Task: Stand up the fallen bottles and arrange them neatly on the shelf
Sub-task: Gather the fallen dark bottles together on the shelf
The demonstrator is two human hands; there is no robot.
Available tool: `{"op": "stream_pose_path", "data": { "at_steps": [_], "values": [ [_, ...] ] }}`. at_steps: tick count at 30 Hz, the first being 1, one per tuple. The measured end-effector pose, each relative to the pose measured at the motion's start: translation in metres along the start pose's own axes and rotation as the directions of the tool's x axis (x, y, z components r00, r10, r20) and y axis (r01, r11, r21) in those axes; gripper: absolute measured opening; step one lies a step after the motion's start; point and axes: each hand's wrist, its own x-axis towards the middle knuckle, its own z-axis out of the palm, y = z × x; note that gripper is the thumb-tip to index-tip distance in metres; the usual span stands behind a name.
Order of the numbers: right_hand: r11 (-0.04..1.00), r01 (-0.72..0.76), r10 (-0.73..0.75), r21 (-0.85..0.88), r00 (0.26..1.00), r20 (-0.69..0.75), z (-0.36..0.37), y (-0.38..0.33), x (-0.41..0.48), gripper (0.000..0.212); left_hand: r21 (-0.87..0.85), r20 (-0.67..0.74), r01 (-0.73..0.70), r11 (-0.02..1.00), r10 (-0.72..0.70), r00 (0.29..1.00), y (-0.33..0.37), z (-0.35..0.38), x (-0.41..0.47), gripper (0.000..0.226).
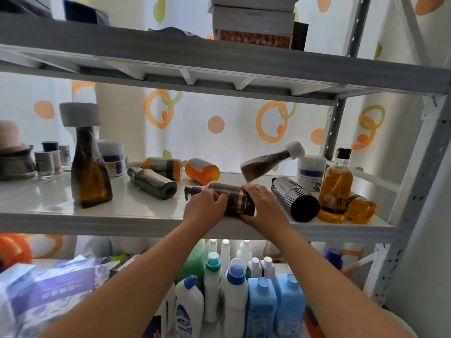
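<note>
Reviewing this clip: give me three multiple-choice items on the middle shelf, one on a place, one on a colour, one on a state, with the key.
1. Where does the tall amber bottle stand?
A. left part of the shelf
B. right end
C. floor

2. What colour is the fallen bottle behind the hands?
A. green
B. orange
C. blue

3. The dark pump bottle is:
A. upright, untouched
B. lying, held by both hands
C. hanging

Key: 1 A, it stands left of the hands; 2 B, its body is orange; 3 B, the left hand and right hand grip it on its side.

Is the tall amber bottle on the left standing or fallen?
Standing. The amber bottle rests on its base on the shelf, grey cap up.
</note>
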Motion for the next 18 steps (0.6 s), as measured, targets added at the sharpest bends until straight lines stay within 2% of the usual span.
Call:
{"op": "stream_pose_path", "data": {
  "at_steps": [9, 14, 18],
  "values": [
    [0.978, -0.032, 0.019, -0.208, 0.998, -0.061, -0.009, 0.006, -0.003, 0.068, 0.0, 0.013, -0.012, 1.0, 0.012, 1.0, 0.003, 0.021, 0.011, 0.025],
    [0.97, -0.099, 0.077, -0.224, 0.991, -0.106, -0.016, 0.013, -0.008, 0.068, -0.049, 0.018, -0.053, 0.997, 0.054, 0.998, 0.01, 0.035, 0.013, 0.024],
    [0.966, -0.146, 0.126, -0.212, 0.987, -0.103, -0.023, 0.017, -0.012, 0.072, -0.126, 0.037, -0.082, 0.989, 0.087, 0.996, 0.015, 0.046, 0.014, 0.033]
  ]
}}
